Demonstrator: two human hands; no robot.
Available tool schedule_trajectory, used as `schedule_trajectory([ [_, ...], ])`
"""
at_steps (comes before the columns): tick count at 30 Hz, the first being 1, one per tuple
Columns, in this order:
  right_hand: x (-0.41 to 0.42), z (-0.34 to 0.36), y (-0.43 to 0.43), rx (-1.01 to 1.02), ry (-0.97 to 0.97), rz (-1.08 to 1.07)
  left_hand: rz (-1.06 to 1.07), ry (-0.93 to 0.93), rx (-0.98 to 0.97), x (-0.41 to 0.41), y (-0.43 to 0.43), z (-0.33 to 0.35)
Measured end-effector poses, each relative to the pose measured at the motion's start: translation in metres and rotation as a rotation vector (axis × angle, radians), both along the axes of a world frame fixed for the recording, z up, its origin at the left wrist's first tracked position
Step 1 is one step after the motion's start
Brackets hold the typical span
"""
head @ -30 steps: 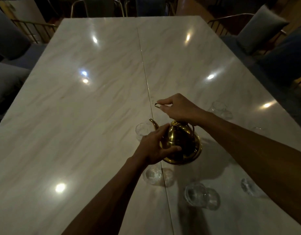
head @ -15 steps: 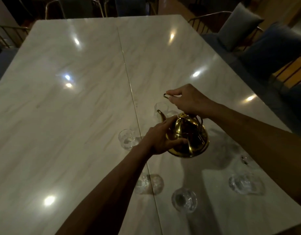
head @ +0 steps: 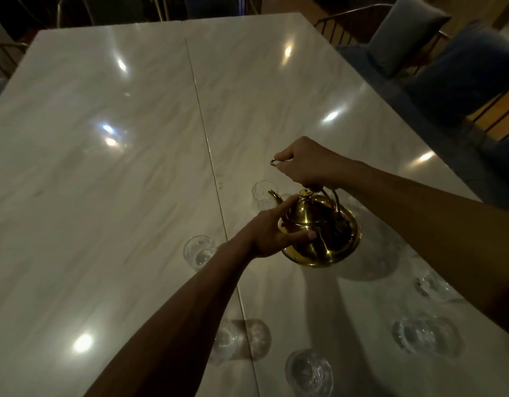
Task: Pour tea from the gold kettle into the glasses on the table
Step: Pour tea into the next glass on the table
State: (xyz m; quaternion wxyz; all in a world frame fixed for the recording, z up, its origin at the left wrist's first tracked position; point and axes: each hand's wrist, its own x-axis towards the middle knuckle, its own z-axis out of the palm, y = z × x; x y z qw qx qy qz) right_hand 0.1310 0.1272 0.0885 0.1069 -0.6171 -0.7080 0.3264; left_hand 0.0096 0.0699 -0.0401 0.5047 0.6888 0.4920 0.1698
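The gold kettle hangs above the marble table, tilted with its spout toward a clear glass just beyond it. My right hand grips the kettle's handle from above. My left hand presses against the kettle's left side and lid. Several more clear glasses stand around: one at the left, one near my left forearm, one at the bottom, and two at the right. Whether tea is flowing cannot be seen.
Cushioned chairs with metal frames line the table's right side and far end. A seam runs down the tabletop's middle. The room is dim, with light spots reflecting on the marble.
The kettle and both hands have shifted away from the left glass toward the farther glass ahead. The view has swung left, so the table and glasses sit further right.
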Motion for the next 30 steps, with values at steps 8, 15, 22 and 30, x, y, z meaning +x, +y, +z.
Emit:
schedule_trajectory([
  [8,-0.01,-0.003,0.024,-0.107,-0.101,0.008,0.017,-0.061,-0.036,-0.004,0.014,-0.007],
  [15,-0.015,-0.012,0.038,-0.165,-0.073,-0.044,0.013,-0.08,-0.044,-0.004,0.019,-0.008],
  [22,-0.016,-0.017,0.048,-0.216,-0.091,-0.074,0.0,-0.095,-0.051,-0.002,0.022,-0.007],
  [30,-0.017,-0.009,0.052,-0.212,-0.126,-0.03,0.005,-0.102,-0.044,0.0,0.023,-0.008],
])
